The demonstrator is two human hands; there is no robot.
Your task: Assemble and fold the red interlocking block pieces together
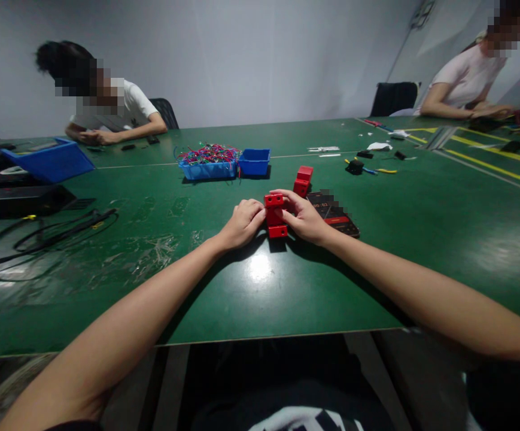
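Note:
A red block-shaped piece with round holes in its top and lower part [276,215] stands upright between my hands over the green table. My right hand [303,218] is closed on its right side, with thumb in front and fingers behind. Curled fingers of my left hand [242,224] press against its left side. Just behind my right hand is another red piece [303,181] of similar look, slightly tilted. A dark phone [341,222] with a lit display lies beside my right hand, partly covered by it.
Ahead stand a blue bin [209,171] heaped with coloured wires and a smaller blue bin [254,163]. A tilted blue tray [55,161] and black cables [62,230] lie left. Wire pieces and a black part [355,167] lie right. Two people sit across the table.

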